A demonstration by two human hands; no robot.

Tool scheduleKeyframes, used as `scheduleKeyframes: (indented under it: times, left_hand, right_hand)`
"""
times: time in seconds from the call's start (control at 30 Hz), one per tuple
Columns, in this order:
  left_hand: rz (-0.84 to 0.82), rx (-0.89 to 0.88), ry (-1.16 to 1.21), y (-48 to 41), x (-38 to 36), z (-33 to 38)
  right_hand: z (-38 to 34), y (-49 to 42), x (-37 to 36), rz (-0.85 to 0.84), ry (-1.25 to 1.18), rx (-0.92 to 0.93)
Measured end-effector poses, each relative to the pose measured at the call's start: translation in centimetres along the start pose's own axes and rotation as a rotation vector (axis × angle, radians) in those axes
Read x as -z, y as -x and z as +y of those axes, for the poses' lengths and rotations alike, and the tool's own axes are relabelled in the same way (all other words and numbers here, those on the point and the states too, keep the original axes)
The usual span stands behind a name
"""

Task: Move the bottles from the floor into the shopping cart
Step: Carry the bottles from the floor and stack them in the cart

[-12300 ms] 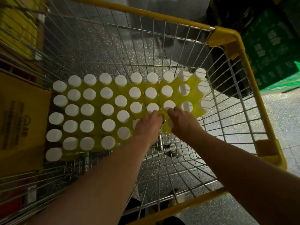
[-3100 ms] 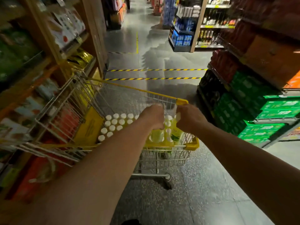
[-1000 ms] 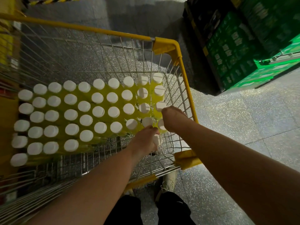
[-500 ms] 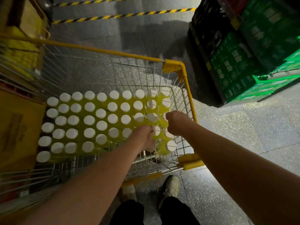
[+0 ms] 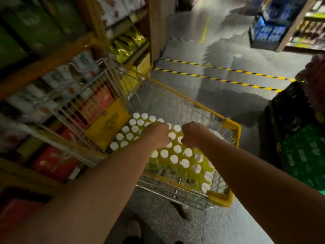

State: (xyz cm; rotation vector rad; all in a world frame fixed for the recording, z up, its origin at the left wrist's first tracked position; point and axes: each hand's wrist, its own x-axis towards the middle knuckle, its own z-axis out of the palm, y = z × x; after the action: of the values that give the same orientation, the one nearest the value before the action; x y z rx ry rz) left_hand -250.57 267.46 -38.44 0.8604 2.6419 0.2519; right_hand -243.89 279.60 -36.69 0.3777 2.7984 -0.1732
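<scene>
- In the aisle, on the speckled grey floor (image 5: 228, 103): one shopping cart (image 5: 230, 128), wire basket with yellow rim and yellow corner caps, standing just beside the left-hand shelving.
- Inside the cart basket: bottles (image 5: 177, 149), yellow-green bodies with white caps, upright and packed cap to cap in rows that cover most of the basket bottom. No label can be read from above.
- Left hand (image 5: 156, 136): held over the middle rows, back turned to the camera. Its fingers are tucked under and hidden, so I cannot tell whether they pinch anything.
- Right hand (image 5: 193, 133): just beside the left one, over the same rows, knuckles up. Its fingers are likewise out of sight and their state cannot be told.
- Yellow panel (image 5: 107, 126): at the cart's left end, bearing dark print too blurred to read.
- Shelving (image 5: 52, 59): wooden, to the left, stocked with packets and red boxes; lettering smeared by blur.
- Green crates (image 5: 306, 155): stacked at the right, with pale markings that are illegible.
- Hazard tape (image 5: 219, 78): two black-and-yellow stripes across the floor beyond the cart.
</scene>
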Motion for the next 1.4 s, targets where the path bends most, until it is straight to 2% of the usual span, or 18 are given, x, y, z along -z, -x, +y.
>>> scheduleKeyframes:
  times: [0.23, 0.37, 0.5, 0.7, 0.97, 1.2, 1.4]
  left_hand:
    - [0.145, 0.299, -0.002, 13.0, 6.6, -8.1]
    - [0.232, 0.477, 0.030, 23.6, 9.5, -13.8]
    - [0.252, 0.707, -0.005, 36.4, 9.6, -19.5]
    - [0.305, 1.120, -0.024, 58.3, 5.7, -24.9]
    - [0.394, 1.596, 0.124, 82.7, -1.8, -25.3]
    - [0.452, 1.979, 0.270, 98.3, -8.6, -24.3]
    - [0.491, 2.328, 0.389, 107.4, -12.9, -22.8]
  right_hand:
    - [-11.9, 3.1, 5.0, 0.068, 0.170, 0.322]
    - [-23.1, 7.2, 6.6, 0.142, 0.209, 0.555]
    - [-35.1, 13.7, 5.3, 0.114, 0.326, 0.798]
    - [-50.5, 28.8, -0.3, 0.156, 0.417, 1.157]
    - [-65.1, 49.4, -8.4, 0.080, 0.463, 1.608]
    - [-74.5, 64.2, -16.4, 0.087, 0.563, 1.994]
    - [-80.7, 74.9, -21.3, 0.043, 0.659, 2.337]
